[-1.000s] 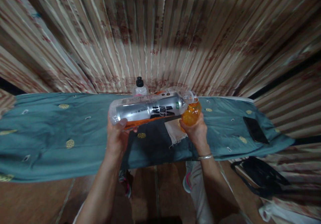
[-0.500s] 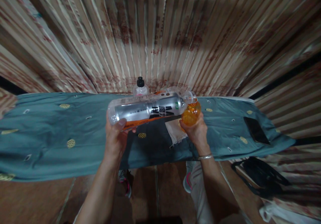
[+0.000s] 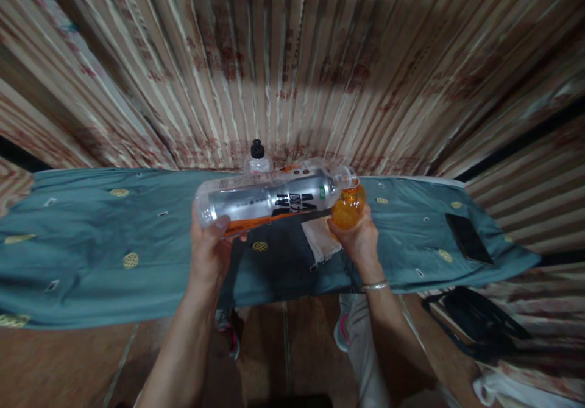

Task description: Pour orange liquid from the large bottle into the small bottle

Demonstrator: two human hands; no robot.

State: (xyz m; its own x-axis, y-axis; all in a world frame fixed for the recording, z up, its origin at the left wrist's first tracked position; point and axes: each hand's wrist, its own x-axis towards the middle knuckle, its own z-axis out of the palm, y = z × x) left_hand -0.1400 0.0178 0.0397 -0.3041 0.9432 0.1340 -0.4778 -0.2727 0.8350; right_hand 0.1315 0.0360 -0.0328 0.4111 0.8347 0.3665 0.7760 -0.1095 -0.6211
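Observation:
A large clear plastic bottle (image 3: 265, 200) with a silver and orange label lies nearly level in the air, its neck pointing right and tilted slightly upward in the picture. My left hand (image 3: 211, 243) is closed around its base end. My right hand (image 3: 361, 237) grips an orange see-through bottle (image 3: 348, 207) from the right. The clear bottle's mouth meets the top of the orange one; whether liquid runs between them I cannot tell. Behind the clear bottle stands a bottle with a black cap (image 3: 258, 155), its lower part hidden.
A pale cloth (image 3: 317, 240) lies on the green patterned table cover (image 3: 159, 243), below the orange bottle. To the right rests a dark phone (image 3: 468, 237). Pleated curtains (image 3: 283, 61) hang behind the table. A black bag (image 3: 479, 320) is at the lower right.
Almost nothing differs. Both hands keep their grip and the two bottles stay together at their mouths; the view has shifted very slightly.

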